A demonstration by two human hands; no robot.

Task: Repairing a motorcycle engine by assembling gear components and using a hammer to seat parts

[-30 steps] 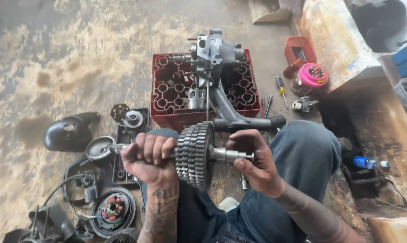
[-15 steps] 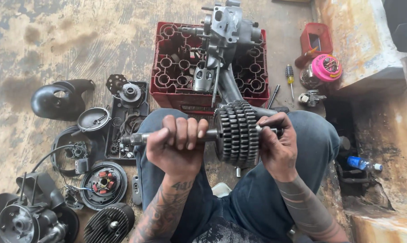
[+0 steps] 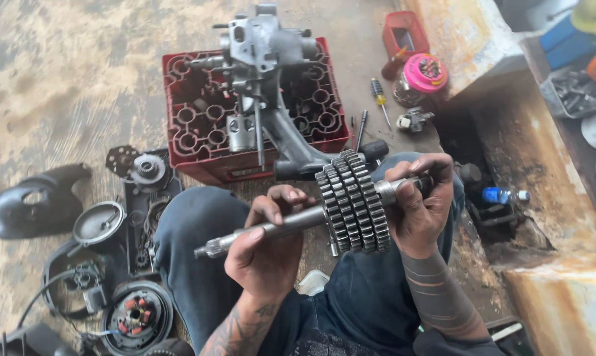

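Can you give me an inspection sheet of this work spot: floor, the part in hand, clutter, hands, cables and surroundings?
Surface: stained, worn concrete floor.
Job's things: gear shaft, a stack of toothed gears on a steel shaft, held level above the lap.
Clutter: red crate bearing a grey engine casing; screwdriver; pink-lidded jar; black cover; round stator plate.
Grippers: left hand wrapped round the long end of the shaft; right hand grips the short end beside the gears.
Cables: black cable looping near the stator plate.
Surroundings: rusty painted ledge on the right; blue bottle in the gap beside it.
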